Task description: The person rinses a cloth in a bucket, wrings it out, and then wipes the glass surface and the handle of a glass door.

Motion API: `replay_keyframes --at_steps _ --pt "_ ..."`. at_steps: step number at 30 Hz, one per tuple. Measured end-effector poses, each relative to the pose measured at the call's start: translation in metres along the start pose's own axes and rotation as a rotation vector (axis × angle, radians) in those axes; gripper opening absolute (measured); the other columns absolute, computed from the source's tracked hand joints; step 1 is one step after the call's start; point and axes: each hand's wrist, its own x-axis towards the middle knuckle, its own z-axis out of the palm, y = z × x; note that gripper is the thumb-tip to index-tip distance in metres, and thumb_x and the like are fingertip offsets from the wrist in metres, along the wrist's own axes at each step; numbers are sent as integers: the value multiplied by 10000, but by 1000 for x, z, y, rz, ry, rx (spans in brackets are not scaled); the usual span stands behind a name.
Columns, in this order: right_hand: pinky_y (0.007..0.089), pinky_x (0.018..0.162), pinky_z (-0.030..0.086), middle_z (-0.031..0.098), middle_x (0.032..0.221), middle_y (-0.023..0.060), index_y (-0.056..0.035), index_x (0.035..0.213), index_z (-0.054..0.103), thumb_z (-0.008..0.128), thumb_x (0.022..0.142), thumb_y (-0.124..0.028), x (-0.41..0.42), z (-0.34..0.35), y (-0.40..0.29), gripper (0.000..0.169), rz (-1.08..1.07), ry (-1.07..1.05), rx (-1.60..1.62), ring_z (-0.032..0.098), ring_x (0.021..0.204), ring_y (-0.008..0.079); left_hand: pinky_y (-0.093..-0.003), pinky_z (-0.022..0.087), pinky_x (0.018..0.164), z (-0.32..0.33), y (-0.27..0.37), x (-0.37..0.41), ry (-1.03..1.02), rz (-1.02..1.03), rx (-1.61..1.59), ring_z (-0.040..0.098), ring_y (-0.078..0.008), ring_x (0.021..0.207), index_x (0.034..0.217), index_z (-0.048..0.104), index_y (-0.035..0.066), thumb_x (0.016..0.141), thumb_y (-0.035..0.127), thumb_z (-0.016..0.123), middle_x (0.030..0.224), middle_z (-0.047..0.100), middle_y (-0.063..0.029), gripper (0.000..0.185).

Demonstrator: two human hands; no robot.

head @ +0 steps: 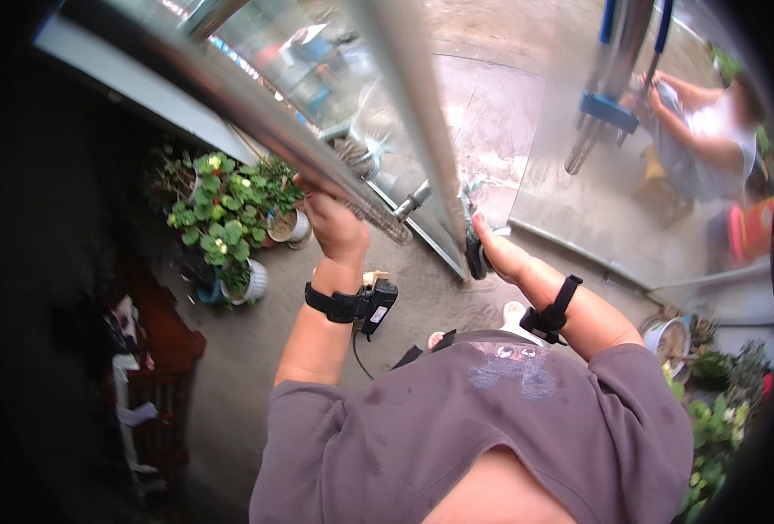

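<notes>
A glass door with a metal frame edge (420, 85) stands half turned before me. A long shiny tubular door handle (262, 124) slants down across it, joined by a short metal standoff (413, 201). My left hand (336, 223) is at the handle's lower part, its fingers partly hidden behind the tube. At the lower end of the door's edge is my right hand (501, 252), thumb up, against a small dark object (475, 245). What its fingers do is hidden. Black straps with devices sit on both wrists.
Potted flowering plants (220, 203) stand at left, with more pots (667, 340) at right. A second glass panel (570, 209) bears a handle with a blue clamp (608, 112). Beyond it sits a person (701, 131). Dark wooden furniture (158, 347) is at lower left.
</notes>
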Motion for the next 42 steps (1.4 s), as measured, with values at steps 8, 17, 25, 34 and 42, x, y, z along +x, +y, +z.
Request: replay_keyframes --at_steps 8,17,25,34,42 --pt "291 1042 255 391 1352 122 34 1331 336 315 948 -466 16 11 -24 631 -244 -520 84 358 1227 196 -358 427 885 -23 5 9 -29 -39 -28 507 -208 1007 1134 503 70 920 417 381 1107 541 -75 426" --pt "324 1034 247 412 1342 168 -17 1323 388 212 921 -548 41 21 72 689 212 -631 -124 383 1242 266 -371 400 933 -51 20 -2 118 -100 28 495 -251 1045 1141 509 64 913 420 384 1153 519 -102 441" --pt "384 1021 277 395 1334 236 42 1331 331 180 872 -637 52 12 165 833 545 -489 -274 365 1255 316 -378 383 959 -63 21 5 1 -157 49 483 -277 1096 1173 500 51 912 404 383 1207 505 -123 454" --pt "322 1069 215 294 1421 136 4 1374 267 275 923 -540 42 29 184 707 197 -287 135 275 1301 231 -483 349 991 -69 31 8 68 -240 -60 474 -315 1116 1166 509 45 841 412 513 1208 514 -133 490" --pt "355 1079 197 285 1412 208 36 1340 313 221 916 -525 66 15 299 709 632 -154 -5 245 1329 292 -460 366 976 -62 34 8 56 -216 -31 472 -300 1124 1171 501 43 847 427 497 1205 514 -128 503"
